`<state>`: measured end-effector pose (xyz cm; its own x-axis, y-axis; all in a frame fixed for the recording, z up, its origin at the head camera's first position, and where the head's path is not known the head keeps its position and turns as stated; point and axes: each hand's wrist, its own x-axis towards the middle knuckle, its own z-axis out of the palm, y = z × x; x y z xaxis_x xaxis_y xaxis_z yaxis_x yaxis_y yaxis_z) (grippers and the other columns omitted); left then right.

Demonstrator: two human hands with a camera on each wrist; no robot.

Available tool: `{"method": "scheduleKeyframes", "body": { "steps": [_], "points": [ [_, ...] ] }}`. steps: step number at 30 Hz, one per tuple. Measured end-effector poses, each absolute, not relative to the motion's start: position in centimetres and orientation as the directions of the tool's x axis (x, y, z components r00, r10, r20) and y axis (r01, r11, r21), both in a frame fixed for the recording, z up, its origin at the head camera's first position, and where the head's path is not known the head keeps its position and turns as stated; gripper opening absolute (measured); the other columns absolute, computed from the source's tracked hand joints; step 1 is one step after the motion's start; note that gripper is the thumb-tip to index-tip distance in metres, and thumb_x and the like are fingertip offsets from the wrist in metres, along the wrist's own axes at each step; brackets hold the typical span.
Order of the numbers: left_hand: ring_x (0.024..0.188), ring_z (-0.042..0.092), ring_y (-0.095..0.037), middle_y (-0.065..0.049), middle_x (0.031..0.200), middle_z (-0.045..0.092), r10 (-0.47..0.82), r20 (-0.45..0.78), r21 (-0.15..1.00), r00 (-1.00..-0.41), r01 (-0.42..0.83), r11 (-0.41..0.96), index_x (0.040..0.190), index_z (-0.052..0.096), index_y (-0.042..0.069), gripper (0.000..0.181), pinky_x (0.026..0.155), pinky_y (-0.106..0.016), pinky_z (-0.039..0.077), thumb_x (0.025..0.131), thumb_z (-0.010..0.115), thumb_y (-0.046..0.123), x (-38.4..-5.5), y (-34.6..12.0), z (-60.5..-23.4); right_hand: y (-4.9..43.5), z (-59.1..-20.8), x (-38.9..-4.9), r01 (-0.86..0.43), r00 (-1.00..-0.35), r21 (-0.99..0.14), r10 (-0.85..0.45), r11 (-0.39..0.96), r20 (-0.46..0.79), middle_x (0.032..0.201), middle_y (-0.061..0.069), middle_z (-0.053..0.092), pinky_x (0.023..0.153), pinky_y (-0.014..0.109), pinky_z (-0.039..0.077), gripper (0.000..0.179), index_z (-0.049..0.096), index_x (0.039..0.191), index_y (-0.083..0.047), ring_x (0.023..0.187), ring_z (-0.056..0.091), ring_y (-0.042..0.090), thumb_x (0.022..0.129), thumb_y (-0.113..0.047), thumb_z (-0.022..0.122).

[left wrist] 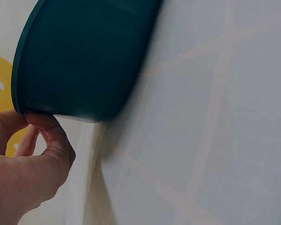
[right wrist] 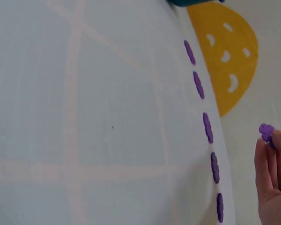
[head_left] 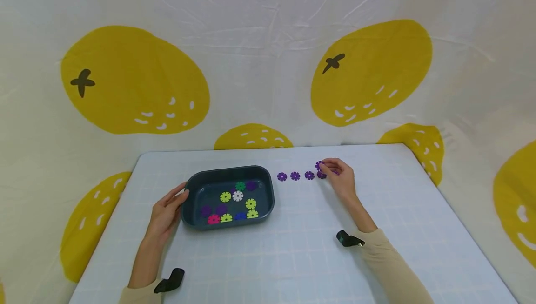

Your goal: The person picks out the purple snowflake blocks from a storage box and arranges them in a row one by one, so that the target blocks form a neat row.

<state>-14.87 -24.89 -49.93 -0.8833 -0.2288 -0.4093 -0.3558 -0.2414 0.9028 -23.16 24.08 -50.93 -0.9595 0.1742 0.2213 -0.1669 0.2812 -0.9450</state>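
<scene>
My left hand (head_left: 163,216) grips the left rim of a dark teal tray (head_left: 208,186). The left wrist view shows the thumb and fingers pinching the tray's edge (left wrist: 84,61). Between the fingertips of my right hand (head_left: 342,182) is a purple notched, flower-shaped disc (right wrist: 266,132), held a little above the table. Below it, several similar purple discs (head_left: 295,176) lie in a row to the right of the tray. The right hand partly hides the discs at the right end.
Inside the tray lie several loose discs: yellow-green (head_left: 225,197), white (head_left: 237,196), green (head_left: 240,186), pink (head_left: 213,219), blue (head_left: 240,216) and purple. A pale checked cloth covers the table (head_left: 259,262). Behind its far edge hangs a fruit-patterned curtain (head_left: 259,62).
</scene>
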Motion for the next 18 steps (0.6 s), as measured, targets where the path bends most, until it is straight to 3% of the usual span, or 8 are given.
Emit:
{"method": "scheduleKeyframes", "body": {
  "steps": [4,7,11,18],
  "points": [
    [0.089,0.063,0.000,0.016,0.098,0.072,-0.225,-0.395,0.909,-0.891,-0.343,-0.236,0.133,0.071,0.031,0.043,0.075,-0.015,0.048,0.091,0.081,0.033,-14.9,-24.7,-50.2,25.6,-51.0,-23.0,-0.122,-0.953,-0.961,0.243,0.247,0.183,0.107,0.019,0.069,0.074,0.013,0.051,0.031,0.071,0.117,0.003,0.089,0.063,0.010,0.095,-0.017,0.078],
    [0.089,0.063,-0.001,0.016,0.099,0.071,-0.224,-0.383,0.915,-0.896,-0.335,-0.224,0.131,0.071,0.031,0.040,0.075,-0.015,0.048,0.092,0.080,0.032,-14.8,-24.6,-50.2,26.5,-51.1,-23.0,-0.079,-0.947,-0.969,0.287,0.235,0.147,0.105,0.011,0.069,0.073,0.013,0.050,0.033,0.070,0.119,0.002,0.088,0.062,0.009,0.095,-0.019,0.078],
    [0.089,0.063,-0.001,0.016,0.099,0.071,-0.227,-0.380,0.918,-0.897,-0.334,-0.215,0.136,0.069,0.029,0.046,0.074,-0.015,0.048,0.092,0.080,0.034,-14.8,-24.6,-50.2,27.5,-51.1,-23.1,-0.020,-0.937,-0.985,0.342,0.170,0.078,0.100,0.002,0.067,0.078,0.016,0.054,0.035,0.068,0.121,0.004,0.086,0.062,0.008,0.095,-0.017,0.077],
    [0.090,0.062,-0.001,0.016,0.100,0.071,-0.233,-0.389,0.914,-0.891,-0.343,-0.215,0.142,0.064,0.025,0.055,0.076,-0.015,0.048,0.090,0.081,0.036,-14.7,-24.7,-50.1,28.8,-51.1,-23.0,0.044,-0.912,-0.995,0.410,0.087,-0.004,0.095,-0.003,0.066,0.082,0.018,0.055,0.035,0.065,0.123,0.006,0.083,0.063,0.006,0.095,-0.013,0.076]
  ]
}}
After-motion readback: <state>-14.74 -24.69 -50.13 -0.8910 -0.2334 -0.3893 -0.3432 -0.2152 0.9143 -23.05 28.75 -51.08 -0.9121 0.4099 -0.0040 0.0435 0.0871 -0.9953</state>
